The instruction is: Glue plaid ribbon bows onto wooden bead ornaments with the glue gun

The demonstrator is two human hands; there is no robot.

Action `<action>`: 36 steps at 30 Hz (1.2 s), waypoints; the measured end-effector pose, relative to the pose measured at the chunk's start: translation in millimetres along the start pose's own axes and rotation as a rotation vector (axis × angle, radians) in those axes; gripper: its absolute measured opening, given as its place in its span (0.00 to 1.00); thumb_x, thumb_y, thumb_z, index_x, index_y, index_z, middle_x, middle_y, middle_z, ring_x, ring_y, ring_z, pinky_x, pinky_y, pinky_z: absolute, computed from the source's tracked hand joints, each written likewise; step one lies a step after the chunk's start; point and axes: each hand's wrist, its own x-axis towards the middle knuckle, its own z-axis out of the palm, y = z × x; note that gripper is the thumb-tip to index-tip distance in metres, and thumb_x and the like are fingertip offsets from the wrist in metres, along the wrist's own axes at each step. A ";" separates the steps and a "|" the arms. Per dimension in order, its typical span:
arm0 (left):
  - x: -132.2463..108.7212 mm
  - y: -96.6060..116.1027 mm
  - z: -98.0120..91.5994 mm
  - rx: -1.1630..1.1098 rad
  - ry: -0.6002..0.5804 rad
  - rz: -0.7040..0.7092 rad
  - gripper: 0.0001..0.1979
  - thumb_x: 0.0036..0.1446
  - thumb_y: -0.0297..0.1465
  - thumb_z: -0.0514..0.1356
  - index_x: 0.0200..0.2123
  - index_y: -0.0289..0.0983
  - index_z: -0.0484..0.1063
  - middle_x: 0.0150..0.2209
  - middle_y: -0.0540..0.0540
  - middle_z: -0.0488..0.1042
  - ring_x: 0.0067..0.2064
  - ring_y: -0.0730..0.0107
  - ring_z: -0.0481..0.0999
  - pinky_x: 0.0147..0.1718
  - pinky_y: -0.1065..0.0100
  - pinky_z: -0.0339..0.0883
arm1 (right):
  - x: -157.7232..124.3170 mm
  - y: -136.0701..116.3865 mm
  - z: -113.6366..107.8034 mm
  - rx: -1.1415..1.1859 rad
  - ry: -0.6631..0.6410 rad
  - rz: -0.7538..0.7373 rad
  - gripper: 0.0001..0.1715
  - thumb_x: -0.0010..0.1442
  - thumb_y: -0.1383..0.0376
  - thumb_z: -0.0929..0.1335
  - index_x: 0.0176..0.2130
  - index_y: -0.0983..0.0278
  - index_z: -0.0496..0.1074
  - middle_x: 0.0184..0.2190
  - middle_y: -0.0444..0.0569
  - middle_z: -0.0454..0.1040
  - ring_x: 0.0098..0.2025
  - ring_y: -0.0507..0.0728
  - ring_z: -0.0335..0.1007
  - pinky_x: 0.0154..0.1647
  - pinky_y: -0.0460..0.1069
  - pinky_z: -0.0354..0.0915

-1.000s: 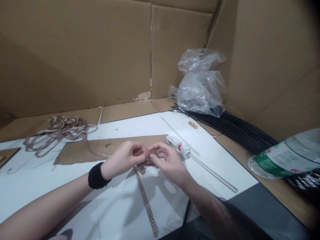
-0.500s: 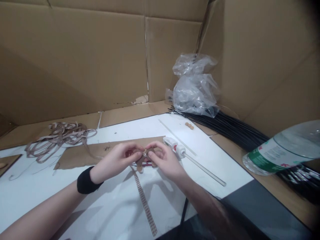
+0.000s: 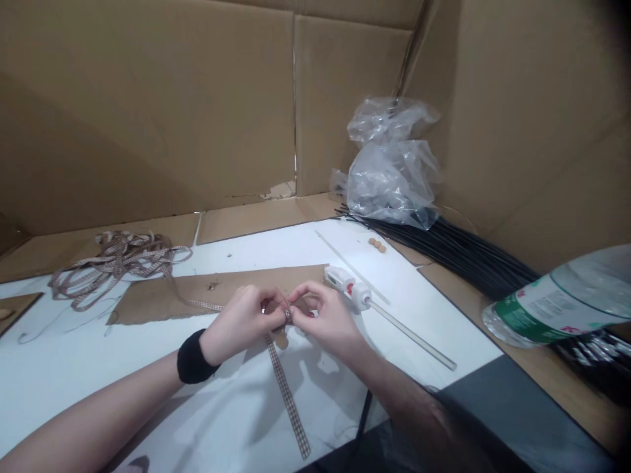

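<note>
My left hand [image 3: 251,309] and my right hand [image 3: 323,312] meet over the white board, each in a pinch. Between their fingertips is a small brown bow-like piece, with brown-and-white checked ribbon [image 3: 288,315] at its middle. Fingers hide most of it. Below them a tail of checked ribbon [image 3: 288,401] runs toward me. A round tan disc [image 3: 281,341] shows just under the fingertips. Another stretch of ribbon [image 3: 204,305] leads from beside my left hand to a loose heap of checked ribbon [image 3: 123,259] at the left.
A cardboard strip [image 3: 167,299] lies behind my hands. To their right is a white glue gun [image 3: 345,286] with a clear glue stick [image 3: 414,332]. Several tan discs [image 3: 377,245], black rods [image 3: 458,253], a plastic bag [image 3: 389,171] and a bottle [image 3: 552,309] stand farther right.
My left hand has shifted slightly right, and its fingertips now cover more of the bow-like piece. My right hand keeps its pinch. The whole view has shifted a little.
</note>
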 end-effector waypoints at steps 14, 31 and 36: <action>1.4 -5.7 -0.1 -0.164 -0.069 -0.026 0.11 0.53 0.33 0.52 0.24 0.35 0.69 0.20 0.51 0.70 0.23 0.73 0.67 0.22 0.74 0.57 | -4.6 -3.3 0.3 0.116 -0.023 0.034 0.04 0.48 0.69 0.66 0.28 0.64 0.65 0.19 0.40 0.67 0.21 0.49 0.64 0.20 0.43 0.58; -12.1 -12.2 15.6 0.616 0.575 0.573 0.03 0.53 0.25 0.56 0.32 0.37 0.68 0.30 0.46 0.74 0.32 0.66 0.66 0.32 0.64 0.57 | 0.5 1.2 -3.1 0.411 0.064 0.136 0.15 0.41 0.69 0.71 0.27 0.63 0.61 0.28 0.43 0.69 0.30 0.50 0.69 0.32 0.46 0.65; -11.1 -12.1 21.9 0.557 0.573 0.553 0.03 0.53 0.24 0.55 0.31 0.36 0.67 0.32 0.45 0.75 0.33 0.66 0.68 0.33 0.64 0.58 | 0.6 0.6 -1.0 0.504 0.073 0.225 0.18 0.38 0.69 0.73 0.25 0.63 0.59 0.24 0.40 0.69 0.27 0.48 0.68 0.30 0.44 0.63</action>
